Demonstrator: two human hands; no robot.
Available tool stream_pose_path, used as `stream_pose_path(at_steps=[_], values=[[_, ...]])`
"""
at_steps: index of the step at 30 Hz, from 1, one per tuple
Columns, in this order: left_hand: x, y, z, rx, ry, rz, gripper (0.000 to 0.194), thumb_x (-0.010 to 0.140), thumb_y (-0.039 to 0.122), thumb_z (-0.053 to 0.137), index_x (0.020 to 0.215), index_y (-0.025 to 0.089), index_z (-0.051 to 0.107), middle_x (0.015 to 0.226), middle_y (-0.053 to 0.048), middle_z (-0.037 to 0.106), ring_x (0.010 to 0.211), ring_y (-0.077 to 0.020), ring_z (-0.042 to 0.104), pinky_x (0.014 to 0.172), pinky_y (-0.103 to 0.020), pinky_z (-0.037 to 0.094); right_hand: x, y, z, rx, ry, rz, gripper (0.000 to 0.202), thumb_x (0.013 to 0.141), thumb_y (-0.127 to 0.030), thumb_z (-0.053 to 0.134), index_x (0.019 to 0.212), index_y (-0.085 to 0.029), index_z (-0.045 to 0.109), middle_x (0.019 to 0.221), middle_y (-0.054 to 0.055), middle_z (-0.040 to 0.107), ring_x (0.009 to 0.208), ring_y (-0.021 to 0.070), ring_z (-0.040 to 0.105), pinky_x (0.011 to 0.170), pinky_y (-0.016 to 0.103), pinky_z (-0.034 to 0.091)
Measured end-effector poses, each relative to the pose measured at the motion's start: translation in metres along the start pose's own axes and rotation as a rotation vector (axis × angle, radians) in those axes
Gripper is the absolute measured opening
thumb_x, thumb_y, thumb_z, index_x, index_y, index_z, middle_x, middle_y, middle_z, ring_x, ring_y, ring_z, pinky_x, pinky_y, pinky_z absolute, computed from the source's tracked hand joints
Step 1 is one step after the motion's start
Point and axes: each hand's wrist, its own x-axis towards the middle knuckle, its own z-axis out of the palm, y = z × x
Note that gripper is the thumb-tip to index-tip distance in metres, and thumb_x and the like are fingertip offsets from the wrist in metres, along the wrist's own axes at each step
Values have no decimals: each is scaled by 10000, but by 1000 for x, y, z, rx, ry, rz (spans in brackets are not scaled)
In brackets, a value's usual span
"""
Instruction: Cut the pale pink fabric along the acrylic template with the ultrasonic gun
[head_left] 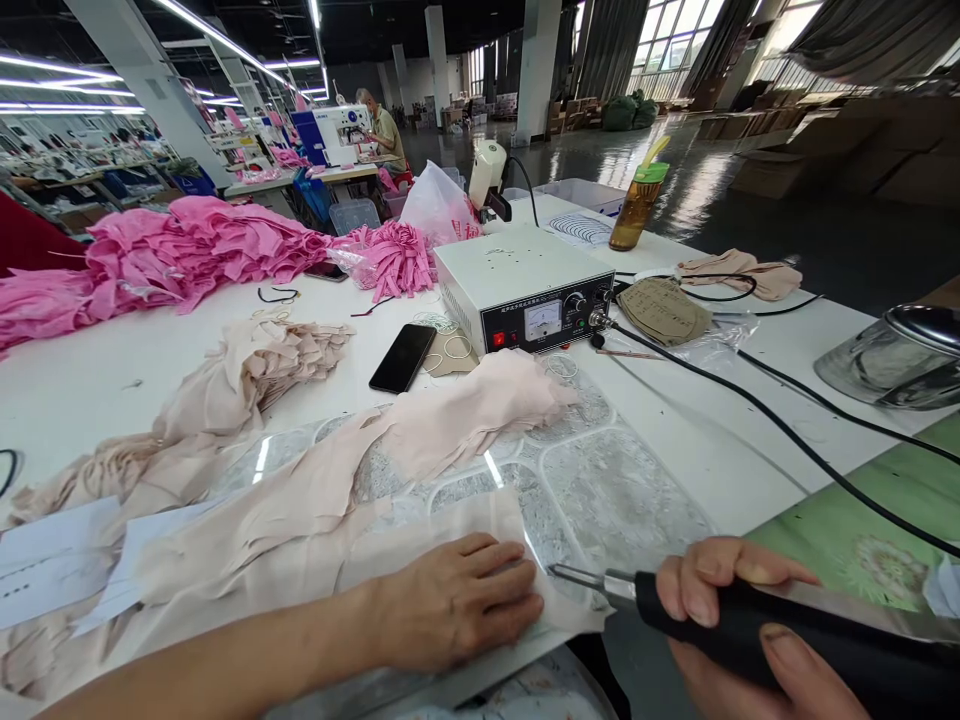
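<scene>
- Pale beige, thin fabric (457, 520) lies spread across the lower centre of the frame, its right-hand end beneath the left hand (465, 605).
- That hand lies palm down and flattened, fingers together and slightly bent, resting on the cloth rather than gripping it.
- At lower right, the right hand (724, 655) is closed around a thick black pen-like tool (840, 635) with a slim silver metal tip (581, 575). The tip points left, just beside the left fingertips, over the right end of the cloth; whether it touches, I cannot tell.
- Under the cloth is a glossy grey stone-patterned sheet (622, 485), on a white tabletop (675, 430).
- Above the left hand, at mid-frame, sits a layered pale beige fabric stack (480, 405); another beige bundle (251, 375) lies left of centre.
- A black smartphone (403, 358) rests near the centre, just left of a cream metal box with a black dial panel (525, 290). A black cable (750, 392) runs from its front toward the right edge.
- Farther out are heaped pink cloth (187, 255) at upper left, an amber bottle with a green lid (637, 210) at upper right, and a clear silver-lidded jar (892, 355) at the right edge.
- At upper centre-left, a person (386, 135) sits behind a white-and-blue sewing machine (337, 135).
</scene>
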Motion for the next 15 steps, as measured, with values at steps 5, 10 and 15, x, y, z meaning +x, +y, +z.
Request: stream_pose_path(at_steps=[5,10,15], values=[[-1,0,3,12,24,3,213,1010,196,440,1116,90,591,1120,-119,618,1129,-247,551,948,-352,454,9,22,15,-12,-120,-54,91,833,-253,590,922,-233,582,762,-10,507,559,110,503,499,280,493],[0,-2,3,20,48,27,218,1014,202,432,1103,92,598,1115,-114,628,1165,-245,542,1021,-357,419,16,33,16,-34,-120,-78,102,820,-253,597,918,-230,581,758,-9,523,551,112,513,494,288,490],[-1,-4,1,31,28,31,242,1021,194,393,1122,111,597,1134,-116,626,1176,-251,539,1040,-377,404,17,29,15,-48,-94,-61,103,814,-245,575,915,-227,584,770,-4,518,558,112,516,507,290,485]])
